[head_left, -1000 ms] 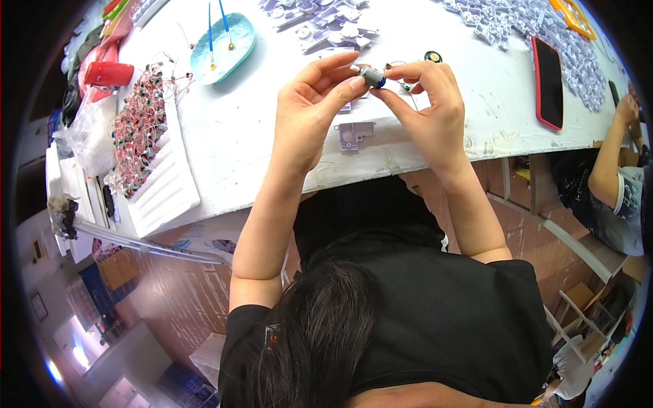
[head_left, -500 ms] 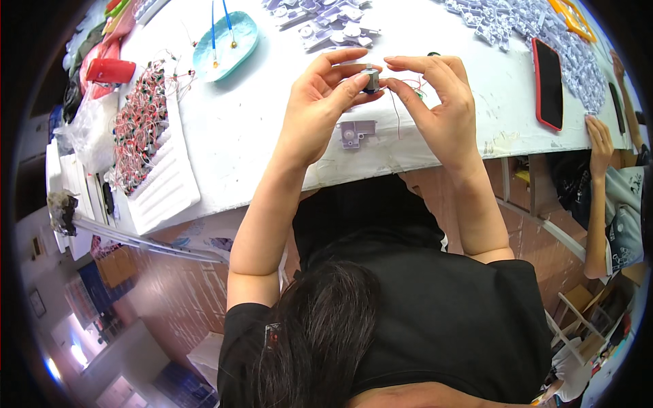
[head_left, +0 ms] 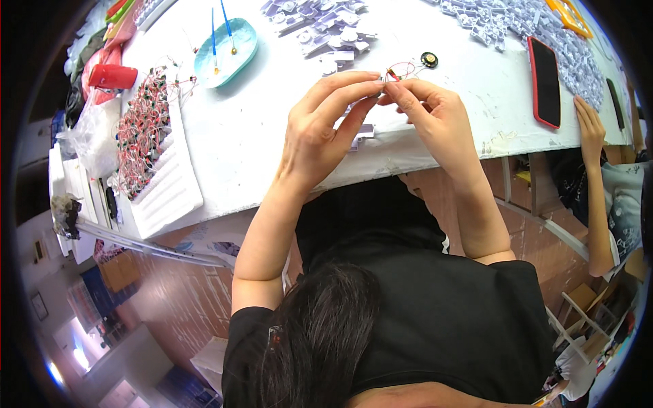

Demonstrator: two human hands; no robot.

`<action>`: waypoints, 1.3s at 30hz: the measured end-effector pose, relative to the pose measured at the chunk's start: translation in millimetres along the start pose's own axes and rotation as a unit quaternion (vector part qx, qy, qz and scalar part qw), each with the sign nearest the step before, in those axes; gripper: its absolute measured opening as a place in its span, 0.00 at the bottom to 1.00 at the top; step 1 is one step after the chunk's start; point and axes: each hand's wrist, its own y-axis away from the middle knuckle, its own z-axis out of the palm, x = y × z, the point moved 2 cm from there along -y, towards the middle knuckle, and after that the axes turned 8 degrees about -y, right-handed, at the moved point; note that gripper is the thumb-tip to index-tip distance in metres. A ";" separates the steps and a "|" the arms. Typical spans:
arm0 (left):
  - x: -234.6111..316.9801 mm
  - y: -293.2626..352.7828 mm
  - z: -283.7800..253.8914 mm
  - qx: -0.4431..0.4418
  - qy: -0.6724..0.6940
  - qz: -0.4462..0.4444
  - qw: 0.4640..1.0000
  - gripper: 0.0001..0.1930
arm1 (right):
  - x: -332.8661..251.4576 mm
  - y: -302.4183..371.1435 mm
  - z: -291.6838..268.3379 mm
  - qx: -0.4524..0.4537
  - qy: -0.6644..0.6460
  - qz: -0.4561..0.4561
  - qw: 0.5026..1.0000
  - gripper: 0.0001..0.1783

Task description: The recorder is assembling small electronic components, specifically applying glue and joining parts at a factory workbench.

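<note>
Left hand: left hand (head_left: 316,132) is raised over the table (head_left: 272,102), fingers brought together toward the thumb; what is pinched, if anything, cannot be told, view blocked by the fingers.
Right hand: right hand (head_left: 437,126) is brought up to meet it, thumb and fingers bent inward; contact with a part cannot be told either.
Hand pose: fingertips are set almost touching, presumably because small parts need to be steadied from both sides.
Wired part: small red wired part (head_left: 393,75) is seen right at the fingertips; held or merely behind them, unclear.
Speaker: round black speaker (head_left: 428,60) is laid just beyond the right hand, near the loose red wires.
Housing: lilac housing (head_left: 366,136) is partly hidden under the hands, on the near table edge, probably for short reach.
Stock: housing pile (head_left: 340,42) is spread ahead; wired boards (head_left: 144,136) are heaped on a white foam tray (head_left: 180,194) at left, likely to contain tangles.
Dish: blue sticks (head_left: 213,44) are propped in a teal dish (head_left: 246,60), tips apparently kept off the table.
</note>
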 end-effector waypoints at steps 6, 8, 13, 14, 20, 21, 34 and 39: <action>-4.3 10.9 0.1 0.030 0.028 0.027 0.999 0.20 | 11.8 -3.1 5.0 -0.035 -0.121 0.033 0.991 0.12; -4.3 12.2 -0.3 0.025 0.026 0.030 0.999 0.21 | 13.8 -2.9 6.5 -0.036 -0.124 0.038 0.991 0.12; -2.6 15.7 0.6 0.022 0.015 -0.024 0.999 0.21 | 16.0 -2.5 11.4 -0.006 -0.144 0.025 0.989 0.12; -2.6 16.5 1.3 0.022 0.013 -0.024 0.999 0.21 | 14.4 -1.1 13.2 -0.007 -0.145 0.025 0.989 0.12; -0.7 19.1 3.5 0.035 -0.032 0.000 0.999 0.21 | 11.8 5.1 16.7 0.035 0.068 -0.105 0.992 0.11; -1.8 20.5 4.0 0.040 -0.017 -0.009 0.999 0.21 | 12.0 5.2 16.6 0.039 0.085 -0.127 0.987 0.11; 0.5 19.1 -7.1 0.019 0.154 -0.129 0.979 0.21 | 21.9 -1.3 2.0 -0.098 -0.126 -0.008 0.987 0.12; -3.6 21.0 -10.1 0.011 0.169 -0.141 0.975 0.20 | 13.7 -1.9 -2.8 -0.096 -0.100 -0.004 0.990 0.11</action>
